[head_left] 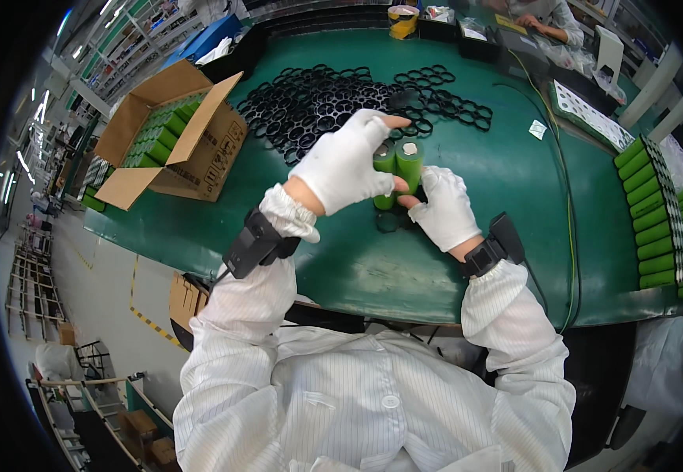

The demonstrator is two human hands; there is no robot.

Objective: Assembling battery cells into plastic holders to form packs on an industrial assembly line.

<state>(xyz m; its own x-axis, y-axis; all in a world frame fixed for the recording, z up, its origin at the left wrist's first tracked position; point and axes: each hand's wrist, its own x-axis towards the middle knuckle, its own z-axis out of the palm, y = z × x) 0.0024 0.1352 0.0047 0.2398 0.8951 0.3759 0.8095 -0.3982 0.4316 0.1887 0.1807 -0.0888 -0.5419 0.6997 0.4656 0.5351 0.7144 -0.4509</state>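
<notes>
Two green cylindrical battery cells (pixel 409 169) stand upright side by side in front of me. My left hand (pixel 345 165), in a white glove with bare fingertips, reaches over the left cell (pixel 384 162). Its index finger stretches out beyond the cell tops and its thumb lies apart, by the cells' sides. On the other side, my right hand (pixel 445 208), gloved alike, closes on the right cell, thumb near its base and fingers behind it. A small black ring holder (pixel 387 222) lies just in front of the cells. Behind them spreads a heap of black ring holders (pixel 310 106).
An open cardboard box (pixel 208 153) of green cells stands on the left of the green table (pixel 341 271). Rows of green cells (pixel 648 216) are stacked at the right edge. Cables (pixel 565 189) run down the table's right side. Another person's hand (pixel 528 21) shows at the far right.
</notes>
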